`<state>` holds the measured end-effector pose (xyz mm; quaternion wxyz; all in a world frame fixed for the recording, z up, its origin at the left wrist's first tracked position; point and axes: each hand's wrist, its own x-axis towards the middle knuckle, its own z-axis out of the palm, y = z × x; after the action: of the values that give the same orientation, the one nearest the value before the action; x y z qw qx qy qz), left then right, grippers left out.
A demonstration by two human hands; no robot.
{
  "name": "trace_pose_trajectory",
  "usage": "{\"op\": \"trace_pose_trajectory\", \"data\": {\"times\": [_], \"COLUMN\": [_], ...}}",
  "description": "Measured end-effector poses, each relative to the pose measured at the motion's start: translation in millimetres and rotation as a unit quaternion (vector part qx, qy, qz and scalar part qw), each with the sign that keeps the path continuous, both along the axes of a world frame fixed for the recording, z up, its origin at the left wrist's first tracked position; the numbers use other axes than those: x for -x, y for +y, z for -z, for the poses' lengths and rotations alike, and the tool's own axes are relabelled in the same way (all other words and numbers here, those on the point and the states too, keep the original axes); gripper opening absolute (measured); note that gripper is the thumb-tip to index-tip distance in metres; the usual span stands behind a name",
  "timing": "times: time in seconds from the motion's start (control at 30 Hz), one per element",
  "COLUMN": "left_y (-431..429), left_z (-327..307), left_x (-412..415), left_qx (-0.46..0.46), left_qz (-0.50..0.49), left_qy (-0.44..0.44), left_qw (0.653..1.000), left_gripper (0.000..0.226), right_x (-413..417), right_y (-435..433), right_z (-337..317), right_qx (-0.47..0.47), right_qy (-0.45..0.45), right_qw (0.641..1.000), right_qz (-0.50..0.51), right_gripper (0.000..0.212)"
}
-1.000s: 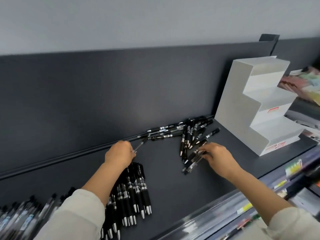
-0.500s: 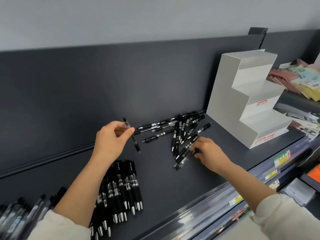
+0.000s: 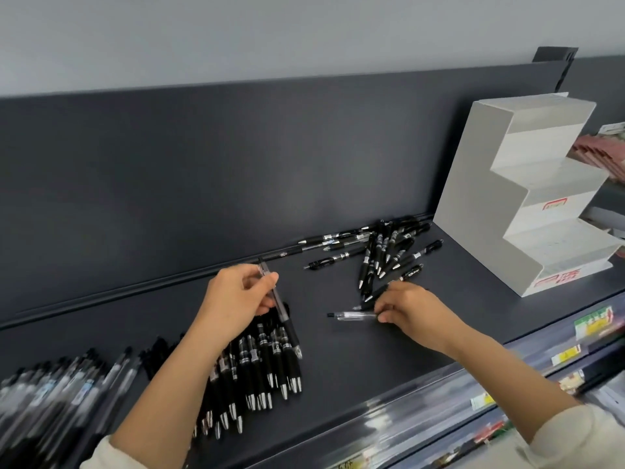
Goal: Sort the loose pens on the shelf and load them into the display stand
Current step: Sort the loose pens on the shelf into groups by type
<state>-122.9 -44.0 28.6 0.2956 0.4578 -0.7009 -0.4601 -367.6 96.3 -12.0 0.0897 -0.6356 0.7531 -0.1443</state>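
My left hand [image 3: 236, 294] holds a black pen [image 3: 282, 314] upright-tilted, its tip pointing down over a sorted row of black pens [image 3: 260, 370] lying side by side on the dark shelf [image 3: 338, 367]. My right hand [image 3: 411, 308] pinches a clear-barrelled pen [image 3: 351, 315] that lies flat, pointing left. Behind it, a loose heap of black pens [image 3: 382, 252] lies by the back wall. The white stepped display stand [image 3: 473, 204] stands at the right with no pens showing on its tiers.
A second group of clear and grey pens [image 3: 57, 387] lies at the far left. The shelf's front edge carries a glossy price rail [image 3: 473, 394] with labels. Coloured paper goods [image 3: 605, 154] sit beyond the stand.
My left hand has carried its pen down and right over the sorted row. My right hand has drawn a clear pen out of the heap toward the shelf's middle.
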Motion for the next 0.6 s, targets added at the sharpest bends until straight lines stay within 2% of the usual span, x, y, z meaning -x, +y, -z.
{"op": "trace_pose_trajectory", "data": {"times": [0.07,0.17,0.23,0.3,0.43,0.6], "left_y": [-0.4,0.7,1.0,1.1,1.5,1.0], "left_z": [4.0,11.9,16.0,17.0,15.1,13.9], "left_x": [-11.1,-23.9,-31.0,-37.7,-46.8,-55.9], "left_qx": [-0.007,-0.023,-0.007,0.006,0.012,-0.012], "left_qz": [-0.010,-0.009,-0.006,-0.005,0.011,0.005], "left_qy": [-0.016,-0.036,-0.054,-0.064,-0.086,-0.063], "left_qw": [1.000,0.999,0.999,0.998,0.996,0.998], "left_gripper": [0.029,0.051,0.054,0.053,0.054,0.054], "right_x": [-24.1,-62.1,-80.7,-93.5,-103.3,-105.2], "right_y": [-2.4,-9.5,-16.6,-22.6,-29.3,-29.9], "right_z": [-3.4,-3.6,1.2,5.4,12.2,13.2], "right_qx": [0.023,0.031,0.022,0.021,0.039,0.046], "right_qy": [-0.078,-0.225,-0.271,-0.292,-0.278,-0.287], "right_qw": [0.997,0.972,0.960,0.952,0.954,0.948], "right_qz": [0.017,0.059,0.074,0.089,0.109,0.129], "right_gripper": [0.010,0.012,0.017,0.020,0.024,0.022]}}
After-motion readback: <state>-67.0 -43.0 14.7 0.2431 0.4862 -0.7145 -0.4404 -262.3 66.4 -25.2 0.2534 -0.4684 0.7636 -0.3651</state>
